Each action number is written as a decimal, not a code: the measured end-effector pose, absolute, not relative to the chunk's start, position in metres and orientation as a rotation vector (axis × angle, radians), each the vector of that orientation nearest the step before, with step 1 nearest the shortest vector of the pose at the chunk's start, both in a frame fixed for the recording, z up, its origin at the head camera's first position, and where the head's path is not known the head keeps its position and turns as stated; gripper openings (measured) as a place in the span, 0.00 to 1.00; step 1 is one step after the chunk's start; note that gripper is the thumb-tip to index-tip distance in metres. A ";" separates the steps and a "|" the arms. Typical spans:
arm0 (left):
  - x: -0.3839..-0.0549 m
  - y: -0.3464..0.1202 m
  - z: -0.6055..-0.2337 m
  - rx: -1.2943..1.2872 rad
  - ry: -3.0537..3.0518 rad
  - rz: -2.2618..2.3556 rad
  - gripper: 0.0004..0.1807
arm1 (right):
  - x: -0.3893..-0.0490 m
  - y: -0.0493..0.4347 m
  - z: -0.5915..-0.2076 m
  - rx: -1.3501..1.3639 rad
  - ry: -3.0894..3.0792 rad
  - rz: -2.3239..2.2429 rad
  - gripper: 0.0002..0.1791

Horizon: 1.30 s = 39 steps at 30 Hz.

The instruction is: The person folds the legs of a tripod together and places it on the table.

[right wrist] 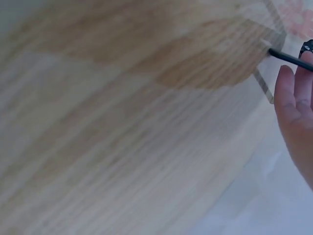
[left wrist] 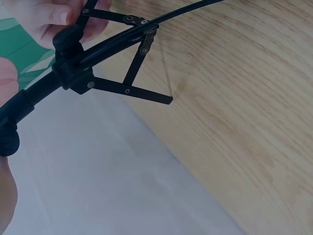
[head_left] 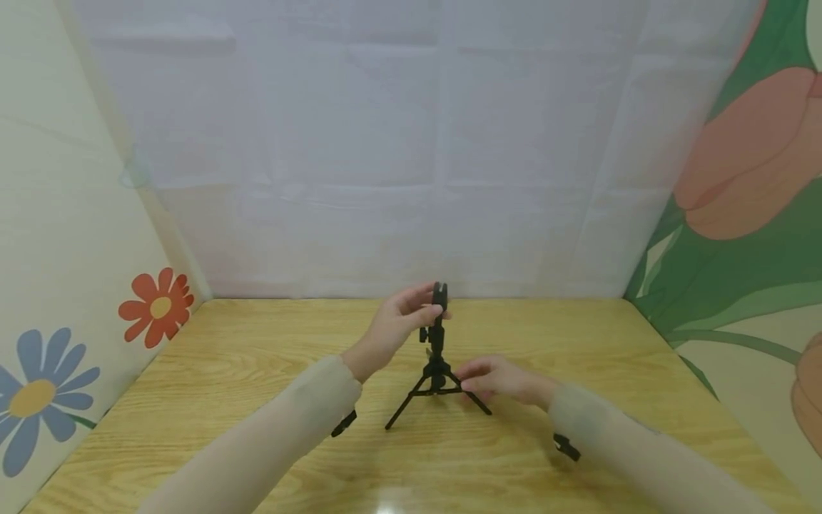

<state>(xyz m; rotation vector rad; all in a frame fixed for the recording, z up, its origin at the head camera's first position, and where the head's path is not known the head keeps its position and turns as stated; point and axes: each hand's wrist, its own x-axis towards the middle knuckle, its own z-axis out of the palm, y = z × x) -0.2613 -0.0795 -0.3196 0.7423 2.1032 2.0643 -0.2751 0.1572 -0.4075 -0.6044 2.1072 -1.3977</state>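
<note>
A small black tripod (head_left: 437, 344) stands upright on the wooden table, its legs spread and a clamp-like head (head_left: 440, 294) on top. My left hand (head_left: 397, 323) grips that head, thumb on the near side and fingers behind it. Lower down, my right hand (head_left: 504, 380) has its thumb and fingers around the right leg (head_left: 479, 404), close to the brace. In the left wrist view the knobbed hub (left wrist: 68, 61) and hinged braces show, with the right hand (left wrist: 41, 19) behind them. The right wrist view catches a dark leg (right wrist: 288, 58) beside the right fingers.
The light wood table (head_left: 257, 335) reaches back to a creased white sheet (head_left: 359, 143). Flower-painted panels flank it, one at the left (head_left: 64, 214) and one at the right (head_left: 758, 285). Dark straps (head_left: 566, 447) show beneath the sleeves.
</note>
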 end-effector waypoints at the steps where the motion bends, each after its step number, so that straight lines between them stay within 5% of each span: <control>1: -0.262 -0.079 -0.319 0.742 2.098 2.068 0.25 | -0.276 0.157 -0.408 -0.602 2.104 -1.398 0.21; 39: -0.265 -0.080 -0.328 0.803 2.090 2.077 0.24 | -0.292 0.154 -0.407 -0.648 1.971 -1.281 0.16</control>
